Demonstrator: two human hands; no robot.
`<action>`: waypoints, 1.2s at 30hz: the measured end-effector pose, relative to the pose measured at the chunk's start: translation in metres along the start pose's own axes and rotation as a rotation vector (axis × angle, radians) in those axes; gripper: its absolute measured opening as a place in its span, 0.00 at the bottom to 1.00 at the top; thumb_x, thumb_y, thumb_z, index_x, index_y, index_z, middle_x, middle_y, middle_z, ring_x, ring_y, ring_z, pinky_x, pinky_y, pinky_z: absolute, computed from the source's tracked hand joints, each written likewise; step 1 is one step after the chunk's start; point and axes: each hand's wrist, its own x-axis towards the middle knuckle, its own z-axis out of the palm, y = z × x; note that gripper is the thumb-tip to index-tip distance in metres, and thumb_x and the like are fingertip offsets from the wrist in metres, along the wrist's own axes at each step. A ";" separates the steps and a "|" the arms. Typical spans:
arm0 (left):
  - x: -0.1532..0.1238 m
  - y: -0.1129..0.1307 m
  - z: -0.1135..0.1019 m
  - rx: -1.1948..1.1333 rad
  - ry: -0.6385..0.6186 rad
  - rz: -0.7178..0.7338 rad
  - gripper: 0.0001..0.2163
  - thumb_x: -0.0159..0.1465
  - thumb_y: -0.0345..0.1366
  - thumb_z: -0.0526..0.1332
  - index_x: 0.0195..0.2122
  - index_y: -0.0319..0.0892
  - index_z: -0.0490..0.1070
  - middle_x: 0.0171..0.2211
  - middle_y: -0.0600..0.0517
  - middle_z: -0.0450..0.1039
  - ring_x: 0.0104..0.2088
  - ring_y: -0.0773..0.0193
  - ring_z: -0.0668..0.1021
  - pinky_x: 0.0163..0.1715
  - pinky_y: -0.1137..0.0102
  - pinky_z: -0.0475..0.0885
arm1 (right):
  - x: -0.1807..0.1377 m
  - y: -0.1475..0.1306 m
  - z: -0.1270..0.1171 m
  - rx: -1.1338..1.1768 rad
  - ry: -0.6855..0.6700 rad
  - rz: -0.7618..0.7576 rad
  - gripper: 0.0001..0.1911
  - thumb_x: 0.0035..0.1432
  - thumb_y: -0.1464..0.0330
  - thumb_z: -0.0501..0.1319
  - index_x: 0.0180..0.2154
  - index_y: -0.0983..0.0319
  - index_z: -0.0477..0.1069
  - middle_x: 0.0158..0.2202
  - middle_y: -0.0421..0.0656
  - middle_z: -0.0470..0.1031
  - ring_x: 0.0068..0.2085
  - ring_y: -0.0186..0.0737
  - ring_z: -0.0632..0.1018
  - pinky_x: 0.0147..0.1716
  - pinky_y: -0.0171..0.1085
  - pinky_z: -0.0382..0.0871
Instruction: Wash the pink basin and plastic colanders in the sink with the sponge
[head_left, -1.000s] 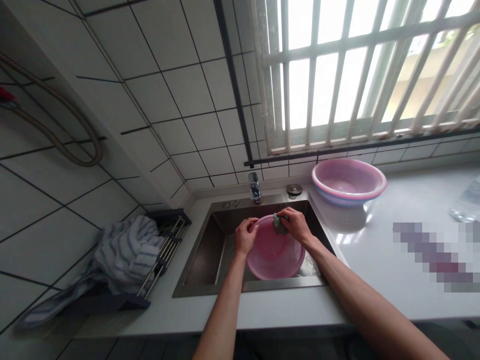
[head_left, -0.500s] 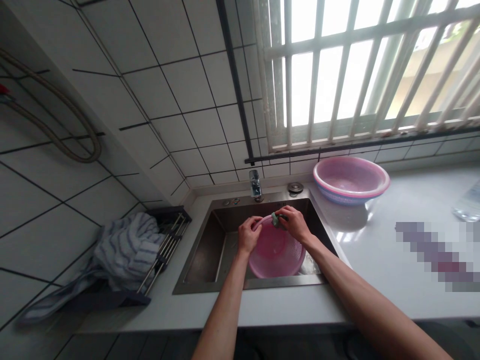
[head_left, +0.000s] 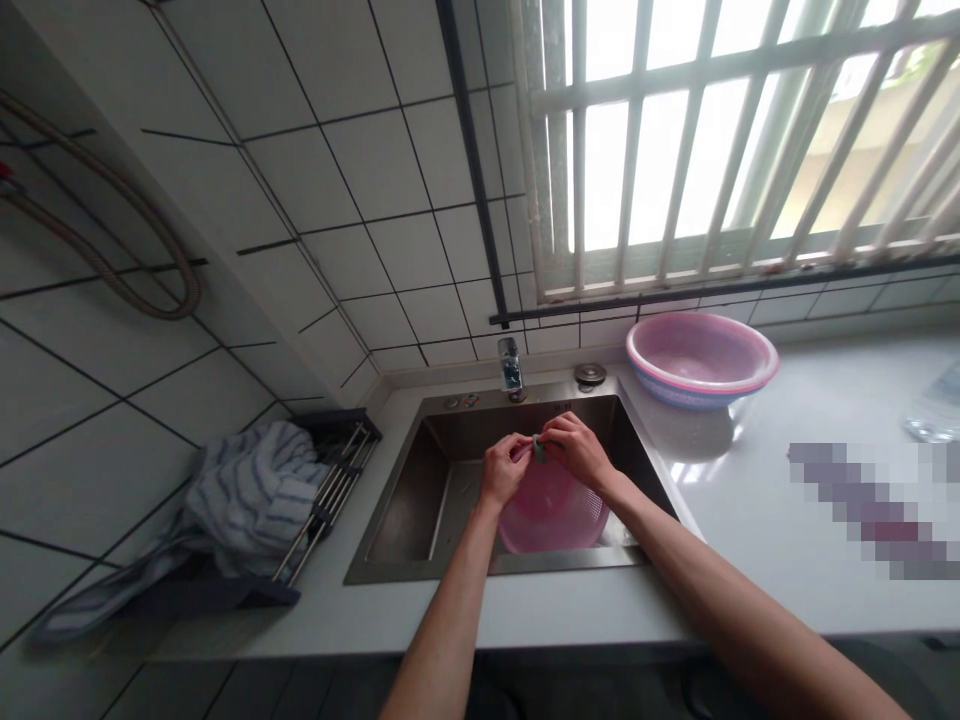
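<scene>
A pink plastic colander (head_left: 551, 520) stands tilted in the steel sink (head_left: 397, 530), its open side toward me. The fingers of my left hand (head_left: 502, 470) are closed on its upper rim. My right hand (head_left: 577, 448) pinches a small pale green piece, perhaps a cloth or sponge (head_left: 538, 449), against the same rim, close beside my left fingertips. Most of the green piece is hidden by my right fingers. Something whitish lies in the sink at the colander's lower right; I cannot make out what it is.
The faucet (head_left: 510, 368) rises behind the sink, with a metal drain plug (head_left: 590, 374) to its right. Pink and blue basins (head_left: 701, 355) are stacked on the right counter. At left, a striped cloth (head_left: 251, 490) lies on a rack (head_left: 330, 500). A barred window (head_left: 645, 150) is ahead.
My right hand has moved left along the colander's rim with the green piece, nearer to my left hand. My left hand keeps its grip on the rim.
</scene>
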 end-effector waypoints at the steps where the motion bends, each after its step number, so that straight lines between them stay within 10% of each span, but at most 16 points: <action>1: 0.000 0.000 0.000 -0.001 -0.004 0.000 0.04 0.65 0.34 0.66 0.38 0.45 0.81 0.36 0.51 0.82 0.34 0.63 0.81 0.37 0.71 0.73 | 0.000 -0.001 0.000 0.006 -0.010 -0.011 0.11 0.65 0.74 0.65 0.42 0.54 0.84 0.43 0.44 0.82 0.48 0.45 0.76 0.49 0.41 0.74; 36: 0.002 -0.006 -0.006 -0.096 0.037 -0.087 0.08 0.62 0.38 0.67 0.40 0.43 0.81 0.35 0.51 0.83 0.32 0.64 0.78 0.35 0.72 0.69 | 0.001 0.007 -0.005 -0.072 0.038 0.074 0.15 0.60 0.79 0.67 0.45 0.55 0.81 0.45 0.43 0.82 0.49 0.48 0.75 0.52 0.44 0.73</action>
